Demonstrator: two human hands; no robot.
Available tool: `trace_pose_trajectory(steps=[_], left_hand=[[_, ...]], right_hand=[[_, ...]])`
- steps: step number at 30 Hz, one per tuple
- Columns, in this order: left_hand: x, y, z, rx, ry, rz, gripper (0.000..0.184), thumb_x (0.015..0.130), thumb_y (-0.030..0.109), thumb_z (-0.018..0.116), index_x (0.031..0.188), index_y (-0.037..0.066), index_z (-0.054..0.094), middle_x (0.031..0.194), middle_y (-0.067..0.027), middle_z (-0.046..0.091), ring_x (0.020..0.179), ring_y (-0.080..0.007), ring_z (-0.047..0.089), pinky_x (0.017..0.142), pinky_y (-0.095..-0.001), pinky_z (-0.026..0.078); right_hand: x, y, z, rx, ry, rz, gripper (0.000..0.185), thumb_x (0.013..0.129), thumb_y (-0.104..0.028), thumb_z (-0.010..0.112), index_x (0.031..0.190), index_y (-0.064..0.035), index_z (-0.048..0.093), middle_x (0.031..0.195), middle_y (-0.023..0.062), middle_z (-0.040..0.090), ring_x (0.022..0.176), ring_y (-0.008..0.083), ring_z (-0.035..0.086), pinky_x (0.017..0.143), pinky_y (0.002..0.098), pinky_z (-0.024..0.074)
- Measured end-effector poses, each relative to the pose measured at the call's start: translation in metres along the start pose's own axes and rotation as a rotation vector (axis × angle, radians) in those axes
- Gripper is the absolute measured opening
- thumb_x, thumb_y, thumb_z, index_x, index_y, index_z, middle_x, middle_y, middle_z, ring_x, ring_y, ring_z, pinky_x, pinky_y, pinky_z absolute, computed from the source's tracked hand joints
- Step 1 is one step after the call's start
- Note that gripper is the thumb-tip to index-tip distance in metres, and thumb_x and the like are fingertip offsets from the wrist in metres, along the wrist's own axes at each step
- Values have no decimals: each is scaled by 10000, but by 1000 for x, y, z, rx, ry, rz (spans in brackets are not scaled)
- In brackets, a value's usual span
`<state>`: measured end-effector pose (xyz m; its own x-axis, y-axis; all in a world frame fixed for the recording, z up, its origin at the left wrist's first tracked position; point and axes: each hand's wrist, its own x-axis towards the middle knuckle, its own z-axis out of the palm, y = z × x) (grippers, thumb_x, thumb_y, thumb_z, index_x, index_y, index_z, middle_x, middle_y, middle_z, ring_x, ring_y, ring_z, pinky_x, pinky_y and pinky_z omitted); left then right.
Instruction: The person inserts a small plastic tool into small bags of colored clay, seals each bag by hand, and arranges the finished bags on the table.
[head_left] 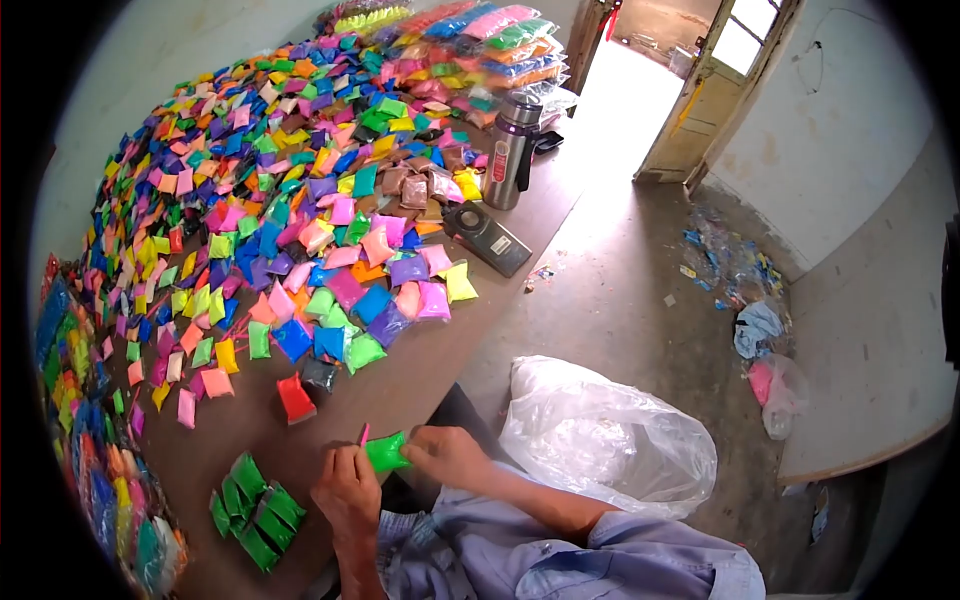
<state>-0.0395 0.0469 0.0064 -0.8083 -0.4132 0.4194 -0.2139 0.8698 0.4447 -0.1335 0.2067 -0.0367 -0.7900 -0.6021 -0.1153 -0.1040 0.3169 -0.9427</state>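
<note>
A bright green, soft-looking packet (386, 452) is stretched between my two hands above the table's near edge. My left hand (347, 490) is closed at its left end, and a thin pink stick (364, 434) pokes up from those fingers. My right hand (442, 456) pinches the packet's right end. Left of my hands, a group of darker green packets (262, 518) lies on the table. Just beyond are a red packet (295, 400) and a black packet (319, 375).
A big heap of small colourful packets (270, 200) covers the table (400, 395). A steel flask (512, 150) and a dark grey device (487, 238) stand near its right edge. Larger filled bags are stacked behind. A clear plastic bag (640, 440) rests on my right.
</note>
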Motion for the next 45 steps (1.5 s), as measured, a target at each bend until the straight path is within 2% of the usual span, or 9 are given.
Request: trace_pose_trajectory(steps=[8,10,16,18,25,31,36,44,45], left_hand=[[-11,-1,8,19,-95,166,116,927,88,683,830,93,620,775,-114,612,655,-361,636,549,-463,489],[-4,2,1,-45,-81,4,125,924,94,686,819,91,617,774,-114,614,662,-367,637,554,-470,490],[1,-8,-7,-40,-63,-24,63,926,61,672,872,63,639,828,-128,646,722,-381,652,602,-471,509],[7,5,-9,-110,-14,39,48,922,44,671,887,48,639,864,-136,654,757,-381,658,632,-459,519],[-4,-3,5,-294,-72,49,61,908,8,681,901,18,621,911,-143,646,790,-363,653,675,-422,528],[-23,-4,11,-267,-63,-168,89,913,24,691,878,22,608,819,-129,598,667,-302,611,593,-411,480],[-32,-9,18,-254,-25,-216,105,925,45,697,871,25,610,775,-126,608,639,-291,609,583,-407,476],[-25,-9,11,-337,-97,-284,68,939,66,694,908,26,648,778,-127,631,689,-299,645,611,-404,494],[-23,-17,17,-281,-71,-170,69,945,77,688,906,30,654,803,-134,641,715,-318,651,625,-419,503]], right_hand=[[5,-3,-2,-20,-69,12,306,959,-296,695,883,-3,655,735,206,606,641,325,590,642,424,481],[4,0,-1,-18,-56,8,307,962,-296,692,881,-3,651,740,206,611,651,331,600,651,427,487],[9,-3,-5,-31,-12,-61,278,937,-241,679,807,-1,627,695,192,616,648,381,638,605,459,487],[14,7,-5,-84,-100,-76,254,927,-271,707,896,-23,667,808,191,663,752,384,665,704,451,522],[31,2,-4,-245,-45,-209,210,922,-266,707,935,-61,661,839,164,674,810,394,680,701,476,530],[28,-13,8,-310,149,-227,178,925,-268,715,958,-99,670,887,106,708,812,342,706,686,444,558],[4,-18,12,-247,439,-451,224,856,-201,777,1057,-125,714,1062,47,700,860,262,717,710,365,586],[-15,-2,18,-403,241,-611,364,790,-188,788,1150,-159,745,1218,68,661,965,262,698,770,358,591],[-15,1,18,-435,207,-609,366,789,-187,783,1153,-162,751,1215,79,670,965,274,700,779,360,592]])
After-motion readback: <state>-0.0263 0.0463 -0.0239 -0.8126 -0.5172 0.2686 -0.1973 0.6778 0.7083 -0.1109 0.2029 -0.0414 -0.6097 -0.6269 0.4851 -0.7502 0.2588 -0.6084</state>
